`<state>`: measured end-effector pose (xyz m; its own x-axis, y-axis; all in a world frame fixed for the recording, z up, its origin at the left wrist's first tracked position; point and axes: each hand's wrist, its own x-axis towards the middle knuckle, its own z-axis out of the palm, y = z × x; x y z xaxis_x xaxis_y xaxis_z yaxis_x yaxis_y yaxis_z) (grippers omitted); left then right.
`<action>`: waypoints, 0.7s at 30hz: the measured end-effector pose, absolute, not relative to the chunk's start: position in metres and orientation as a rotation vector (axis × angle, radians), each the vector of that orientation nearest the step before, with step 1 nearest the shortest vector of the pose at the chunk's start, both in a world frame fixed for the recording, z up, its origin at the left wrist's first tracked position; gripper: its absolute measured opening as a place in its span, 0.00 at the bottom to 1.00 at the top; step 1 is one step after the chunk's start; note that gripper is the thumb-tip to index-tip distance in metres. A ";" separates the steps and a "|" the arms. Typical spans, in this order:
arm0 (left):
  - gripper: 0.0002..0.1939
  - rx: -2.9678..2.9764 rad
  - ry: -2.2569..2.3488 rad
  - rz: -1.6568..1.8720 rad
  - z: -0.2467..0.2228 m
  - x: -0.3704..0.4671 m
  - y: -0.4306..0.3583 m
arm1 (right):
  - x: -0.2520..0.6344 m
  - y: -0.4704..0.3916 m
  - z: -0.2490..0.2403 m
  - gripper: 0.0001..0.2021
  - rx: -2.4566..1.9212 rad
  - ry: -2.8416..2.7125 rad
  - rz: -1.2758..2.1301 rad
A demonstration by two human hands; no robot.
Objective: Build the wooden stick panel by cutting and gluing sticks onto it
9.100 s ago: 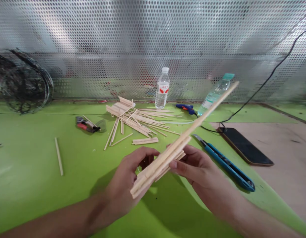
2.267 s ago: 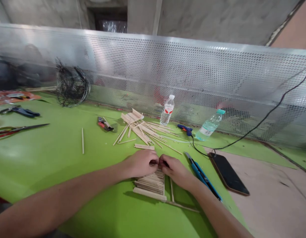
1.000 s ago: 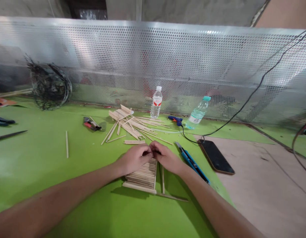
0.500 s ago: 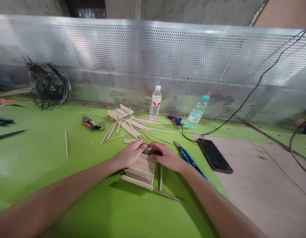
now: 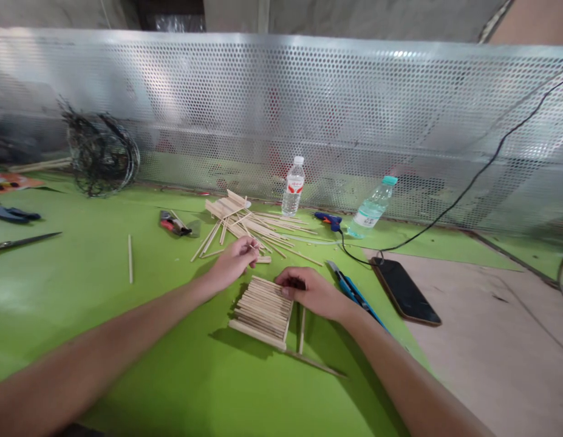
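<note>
A small panel of thin wooden sticks [image 5: 263, 309] laid side by side sits on the green tabletop, with a thicker strip along its near edge. My right hand [image 5: 308, 291] is closed on the panel's upper right corner, thumb on top. Just beyond the panel, my left hand [image 5: 239, 258] is raised near the stick pile, its fingers pinched together; what they hold, if anything, is too small to tell. Behind it a pile of loose sticks [image 5: 258, 227] spreads over the table. A lone stick [image 5: 302, 331] lies right of the panel.
A blue cutter [image 5: 356, 294] and a phone [image 5: 406, 291] lie to the right. Farther back are a glue gun [image 5: 329, 220], a clear bottle [image 5: 293, 188] and a green-capped bottle [image 5: 372, 209]. Red-handled pliers [image 5: 174, 223], scissors [image 5: 23, 241] and coiled wire [image 5: 101, 155] are leftward.
My left hand has moved away from the panel, left and toward the pile, uncovering the panel's far edge. My right hand stays at the corner. The whole view has shifted slightly.
</note>
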<state>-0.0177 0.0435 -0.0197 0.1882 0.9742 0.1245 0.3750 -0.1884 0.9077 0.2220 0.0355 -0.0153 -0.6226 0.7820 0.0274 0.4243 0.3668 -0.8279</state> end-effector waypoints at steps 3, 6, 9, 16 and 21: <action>0.08 1.910 1.229 0.875 -0.014 -0.013 0.033 | 0.222 0.035 -0.015 0.06 -1.042 -2.220 1.146; 0.06 2.102 1.157 0.771 -0.008 -0.006 0.022 | 0.222 0.035 -0.014 0.06 -1.025 -2.227 1.130; 0.05 2.237 1.104 0.651 -0.003 -0.005 0.018 | 0.222 0.035 -0.013 0.05 -1.008 -2.238 1.125; 0.06 2.414 1.075 0.481 0.003 -0.012 0.021 | 0.221 0.033 -0.013 0.09 -1.012 -2.281 1.103; 0.07 2.529 1.117 0.422 0.004 -0.007 0.012 | 0.220 0.033 -0.014 0.10 -1.031 -2.296 1.053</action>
